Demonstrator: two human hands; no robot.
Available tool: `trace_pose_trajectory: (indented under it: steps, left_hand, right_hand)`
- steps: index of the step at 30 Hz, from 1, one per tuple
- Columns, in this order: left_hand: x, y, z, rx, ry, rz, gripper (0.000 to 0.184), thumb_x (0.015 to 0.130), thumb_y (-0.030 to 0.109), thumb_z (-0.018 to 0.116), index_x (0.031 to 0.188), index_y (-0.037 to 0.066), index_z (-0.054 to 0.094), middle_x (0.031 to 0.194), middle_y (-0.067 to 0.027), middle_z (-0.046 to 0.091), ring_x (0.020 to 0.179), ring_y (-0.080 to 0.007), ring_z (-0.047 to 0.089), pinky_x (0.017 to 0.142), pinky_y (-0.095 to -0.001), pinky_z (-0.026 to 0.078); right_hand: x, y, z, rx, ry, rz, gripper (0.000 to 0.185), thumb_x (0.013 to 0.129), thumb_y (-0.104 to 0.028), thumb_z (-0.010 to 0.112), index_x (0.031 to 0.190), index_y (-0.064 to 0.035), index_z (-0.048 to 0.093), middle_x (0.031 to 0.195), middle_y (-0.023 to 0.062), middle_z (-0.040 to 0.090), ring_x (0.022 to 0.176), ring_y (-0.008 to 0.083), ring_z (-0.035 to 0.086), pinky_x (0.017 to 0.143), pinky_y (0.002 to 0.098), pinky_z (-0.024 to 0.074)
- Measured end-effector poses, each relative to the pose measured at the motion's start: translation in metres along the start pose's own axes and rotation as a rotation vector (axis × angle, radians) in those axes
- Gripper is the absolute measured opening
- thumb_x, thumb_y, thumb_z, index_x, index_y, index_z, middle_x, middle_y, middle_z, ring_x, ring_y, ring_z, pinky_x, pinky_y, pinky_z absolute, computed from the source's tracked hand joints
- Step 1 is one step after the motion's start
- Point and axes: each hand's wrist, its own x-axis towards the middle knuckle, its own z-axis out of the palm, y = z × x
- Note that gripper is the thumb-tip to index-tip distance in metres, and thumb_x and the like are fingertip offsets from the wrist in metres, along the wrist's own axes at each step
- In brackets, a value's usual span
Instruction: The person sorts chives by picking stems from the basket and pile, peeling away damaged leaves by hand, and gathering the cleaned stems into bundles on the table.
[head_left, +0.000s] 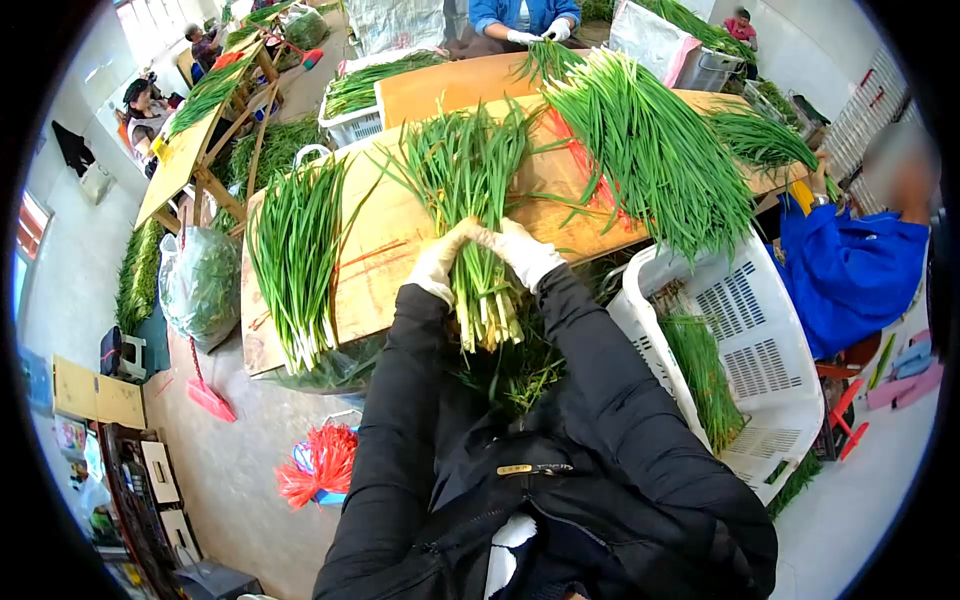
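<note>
The left hand (438, 262) and right hand (522, 254), both in pale gloves, are closing snugly around a bunch of green stalks (484, 296). It is crossing the near edge of the wooden table (372, 272), its long axis running away from the wearer, leaves pointing outward, pale ends bodyward. Stalks are hiding some fingers; lettering on the jacket label (535, 469) is proving illegible.

Dark cloth (72, 150) on wall (75, 270), pale bag (96, 184) below.
</note>
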Motion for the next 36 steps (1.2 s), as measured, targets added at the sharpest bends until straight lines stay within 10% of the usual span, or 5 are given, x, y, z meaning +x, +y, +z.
trace_pose_trajectory:
  steps: [9, 14, 20, 23, 36]
  left_hand:
    - [0.058, -0.040, -0.043, 0.476, 0.248, 0.715, 0.058, 0.076, 0.018, 0.065, 0.117, -0.007, 0.032, 0.092, -0.0164, 0.058, 0.074, -0.0204, 0.060, 0.064, -0.0283, 0.052]
    - [0.050, -0.010, -0.017, 0.380, 0.354, 0.608, 0.097, 0.074, 0.039, 0.067, 0.132, -0.008, 0.007, 0.109, -0.0205, 0.052, 0.087, -0.0231, 0.057, 0.072, -0.0320, 0.049]
    - [0.076, -0.006, -0.030, 0.117, -0.009, 0.098, 0.053, 0.070, 0.022, 0.071, 0.112, -0.002, 0.051, 0.100, -0.0090, 0.058, 0.083, -0.0175, 0.057, 0.069, -0.0287, 0.047]
    - [0.040, 0.011, -0.017, 0.170, -0.151, -0.054, 0.037, 0.076, 0.022, 0.066, 0.106, 0.002, 0.056, 0.097, -0.0064, 0.061, 0.086, -0.0161, 0.057, 0.076, -0.0265, 0.047]
    - [-0.053, 0.162, 0.117, 0.420, -0.492, 1.016, 0.052, 0.069, 0.022, 0.068, 0.111, -0.002, 0.051, 0.109, -0.0149, 0.056, 0.097, -0.0217, 0.056, 0.087, -0.0344, 0.044]
  right_hand:
    - [-0.047, -0.016, -0.029, -0.901, -0.272, 0.198, 0.103, 0.068, -0.078, 0.035, 0.122, 0.0094, 0.035, 0.121, 0.0274, 0.043, 0.115, 0.0340, 0.042, 0.096, 0.0376, 0.0325]
    - [-0.018, -0.007, -0.064, -0.399, 0.058, 0.247, 0.099, 0.072, -0.078, 0.016, 0.130, 0.0012, 0.030, 0.123, 0.0220, 0.044, 0.107, 0.0306, 0.049, 0.098, 0.0355, 0.0296]
    - [-0.014, -0.053, 0.000, -0.516, 0.171, 0.411, 0.107, 0.060, -0.083, 0.036, 0.127, 0.0004, 0.036, 0.128, 0.0221, 0.040, 0.121, 0.0319, 0.035, 0.102, 0.0388, 0.0211]
    - [-0.011, -0.025, 0.001, 0.194, -0.132, 0.083, 0.069, 0.069, -0.044, 0.069, 0.119, -0.0036, 0.046, 0.117, 0.0084, 0.051, 0.108, 0.0193, 0.045, 0.093, 0.0331, 0.0317]
    - [-0.038, -0.217, -0.029, -0.125, -0.118, -0.862, 0.069, 0.061, -0.019, 0.079, 0.118, -0.0019, 0.044, 0.108, 0.0086, 0.056, 0.098, 0.0173, 0.053, 0.086, 0.0298, 0.0439]
